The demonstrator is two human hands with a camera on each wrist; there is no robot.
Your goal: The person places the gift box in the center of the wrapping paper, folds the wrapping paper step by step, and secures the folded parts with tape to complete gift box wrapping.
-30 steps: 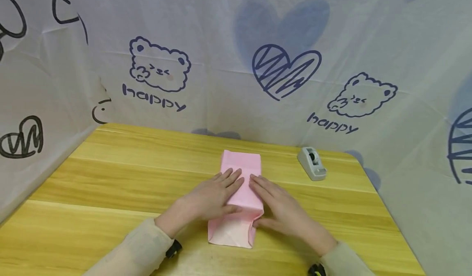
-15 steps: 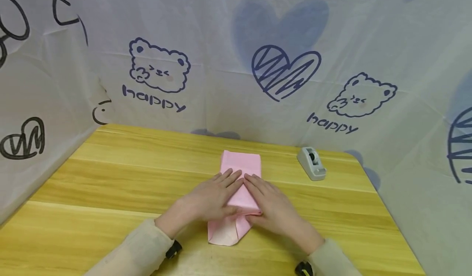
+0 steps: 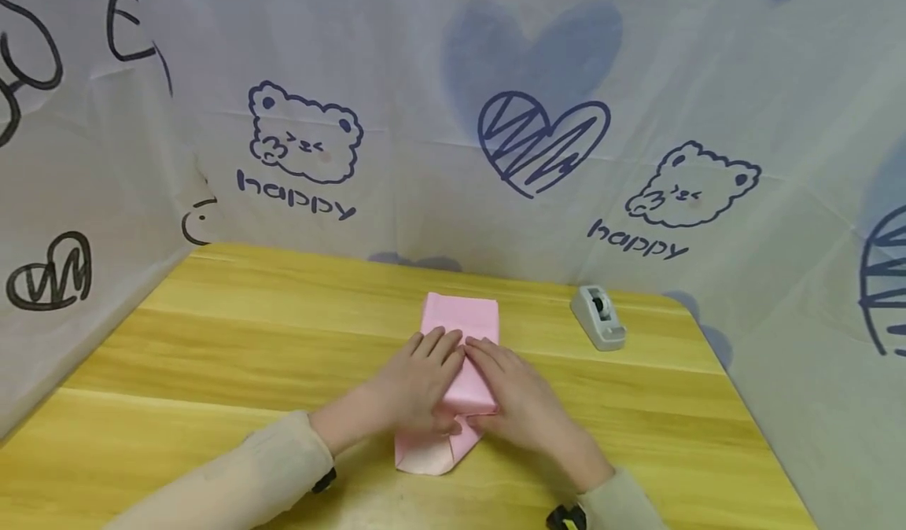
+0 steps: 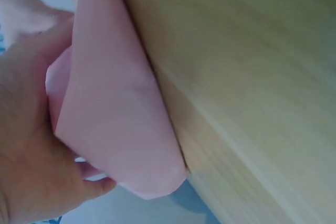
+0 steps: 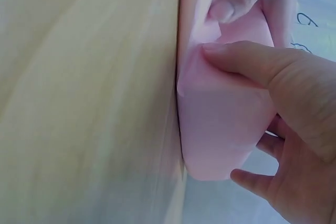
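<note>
Two hands on my feed: left hand (image 3: 423, 384) laid over the left side of a pink paper package (image 3: 470, 388), right hand (image 3: 525, 404) over its right side. I read both as pressing, fingers relaxed on top, thumbs down at the near end by the folded paper flap (image 3: 425, 455), pale inside showing. Package sits lengthwise, about mid-width on the wood-grain table (image 3: 212, 341). Pale sleeves (image 3: 262, 467) behind. Tape dispenser (image 3: 598, 322) well apart, far right. Backdrop cloth (image 3: 396, 34) beyond: bears, hearts, "happy".
</note>
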